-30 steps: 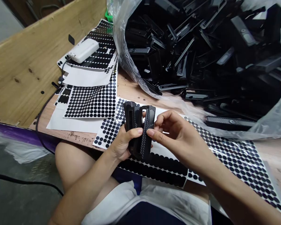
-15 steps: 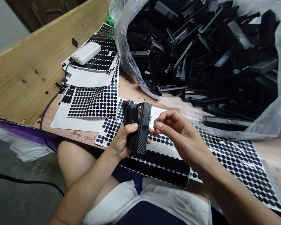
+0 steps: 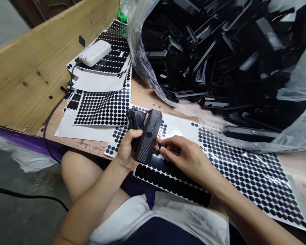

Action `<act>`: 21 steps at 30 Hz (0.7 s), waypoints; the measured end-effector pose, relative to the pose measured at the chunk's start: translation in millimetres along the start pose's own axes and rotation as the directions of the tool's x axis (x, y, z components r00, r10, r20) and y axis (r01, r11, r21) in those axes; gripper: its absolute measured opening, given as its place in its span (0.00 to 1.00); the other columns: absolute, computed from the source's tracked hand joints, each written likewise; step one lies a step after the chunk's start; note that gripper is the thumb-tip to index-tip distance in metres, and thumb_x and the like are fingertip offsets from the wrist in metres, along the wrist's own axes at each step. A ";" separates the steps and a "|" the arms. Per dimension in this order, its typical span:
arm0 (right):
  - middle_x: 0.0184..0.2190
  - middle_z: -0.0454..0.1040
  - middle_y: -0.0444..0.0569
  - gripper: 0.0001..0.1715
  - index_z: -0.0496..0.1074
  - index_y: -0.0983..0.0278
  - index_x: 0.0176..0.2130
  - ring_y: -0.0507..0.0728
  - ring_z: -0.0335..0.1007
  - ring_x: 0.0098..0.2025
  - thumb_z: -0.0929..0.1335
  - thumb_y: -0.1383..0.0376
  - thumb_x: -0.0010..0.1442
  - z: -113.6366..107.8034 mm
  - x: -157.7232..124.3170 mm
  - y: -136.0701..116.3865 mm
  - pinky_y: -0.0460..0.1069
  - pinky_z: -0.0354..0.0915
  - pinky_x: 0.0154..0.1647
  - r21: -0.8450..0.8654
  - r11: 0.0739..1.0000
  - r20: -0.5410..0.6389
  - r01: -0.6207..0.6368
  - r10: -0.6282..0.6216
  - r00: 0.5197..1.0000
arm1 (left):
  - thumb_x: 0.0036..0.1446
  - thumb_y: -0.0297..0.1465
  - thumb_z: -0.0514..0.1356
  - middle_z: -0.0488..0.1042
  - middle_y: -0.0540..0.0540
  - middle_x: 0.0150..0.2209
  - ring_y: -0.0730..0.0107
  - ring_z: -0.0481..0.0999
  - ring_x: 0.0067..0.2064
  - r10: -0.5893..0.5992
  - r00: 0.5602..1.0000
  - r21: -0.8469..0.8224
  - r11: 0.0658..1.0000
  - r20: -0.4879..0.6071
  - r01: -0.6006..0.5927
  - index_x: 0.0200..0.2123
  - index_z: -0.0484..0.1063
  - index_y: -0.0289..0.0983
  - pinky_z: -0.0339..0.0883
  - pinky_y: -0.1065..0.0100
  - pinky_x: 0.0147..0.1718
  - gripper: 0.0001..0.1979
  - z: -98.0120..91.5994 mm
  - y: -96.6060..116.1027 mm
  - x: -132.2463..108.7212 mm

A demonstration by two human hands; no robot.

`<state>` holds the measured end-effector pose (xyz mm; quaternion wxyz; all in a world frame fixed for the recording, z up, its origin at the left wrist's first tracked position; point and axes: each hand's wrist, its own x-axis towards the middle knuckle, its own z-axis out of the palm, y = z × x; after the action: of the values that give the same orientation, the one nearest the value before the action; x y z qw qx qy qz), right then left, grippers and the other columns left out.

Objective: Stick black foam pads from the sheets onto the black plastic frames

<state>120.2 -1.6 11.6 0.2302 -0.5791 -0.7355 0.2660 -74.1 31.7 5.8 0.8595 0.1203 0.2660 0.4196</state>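
Note:
My left hand [image 3: 126, 151] is closed around a black plastic part [image 3: 149, 143] with a carbon-fibre pattern, a dark round spot and a long oval on its face. The part looks like a clip or holder in a V shape, its second arm lying to the left. Just right of it, my right hand [image 3: 190, 154] has thumb and fingers pinched together, close to the left fingertips. Whatever sits in that pinch is too small to make out. Beneath both hands lie a sheet of round black stickers [image 3: 244, 170] and a strip of larger black dots [image 3: 173, 180].
A clear plastic bag [image 3: 153, 85] full of similar black parts [image 3: 206, 64] takes up the far right. More sticker sheets [image 3: 104, 107] and a white power bank [image 3: 95, 52] with a cable lie left, beside a wooden board [image 3: 40, 64].
My right hand has moved left and slightly down, bringing its fingers to the left fingertips. The black part has shifted left and tilted, its top leaning right. The view has shifted slightly.

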 end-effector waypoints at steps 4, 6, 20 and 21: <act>0.30 0.78 0.48 0.03 0.79 0.60 0.36 0.60 0.76 0.33 0.72 0.64 0.63 5.3 0.8 0.9 0.54 0.68 0.35 0.029 1.000 -0.059 0.011 -0.009 0.998 | 0.48 0.36 0.62 0.83 0.41 0.28 0.64 0.82 0.28 -0.028 0.999 0.035 0.999 0.025 0.028 0.32 0.80 0.29 0.74 0.69 0.31 0.15 -2.7 -5.9 3.5; 0.30 0.79 0.48 0.05 0.78 0.60 0.35 0.60 0.76 0.32 0.72 0.62 0.64 7.5 -1.2 3.0 0.53 0.68 0.35 0.106 0.994 -0.101 0.033 -0.022 0.995 | 0.48 0.37 0.63 0.82 0.41 0.27 0.61 0.82 0.31 -0.009 0.999 0.076 0.997 0.035 0.006 0.28 0.79 0.30 0.75 0.66 0.37 0.13 -2.5 -6.9 3.9; 0.33 0.81 0.47 0.04 0.77 0.58 0.36 0.58 0.77 0.34 0.72 0.62 0.65 -13.6 3.9 2.3 0.52 0.70 0.36 0.190 0.980 -0.087 0.059 -0.043 0.995 | 0.54 0.39 0.59 0.80 0.45 0.24 0.62 0.81 0.32 0.119 0.987 0.147 0.980 0.105 -0.134 0.26 0.80 0.33 0.67 0.52 0.58 0.16 -5.9 -8.4 4.0; 0.34 0.81 0.48 0.03 0.78 0.58 0.38 0.59 0.77 0.35 0.72 0.63 0.65 -10.6 2.6 4.7 0.53 0.70 0.37 0.143 0.987 -0.106 0.078 -0.063 0.992 | 0.55 0.39 0.59 0.80 0.44 0.25 0.61 0.81 0.33 0.122 0.987 0.146 0.980 0.109 -0.137 0.26 0.80 0.33 0.66 0.52 0.60 0.17 -5.5 -8.6 3.9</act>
<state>129.9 3.0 16.6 0.3185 -0.5469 -0.7213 0.2814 -69.5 29.3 -3.9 0.8306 0.2239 0.2460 0.4467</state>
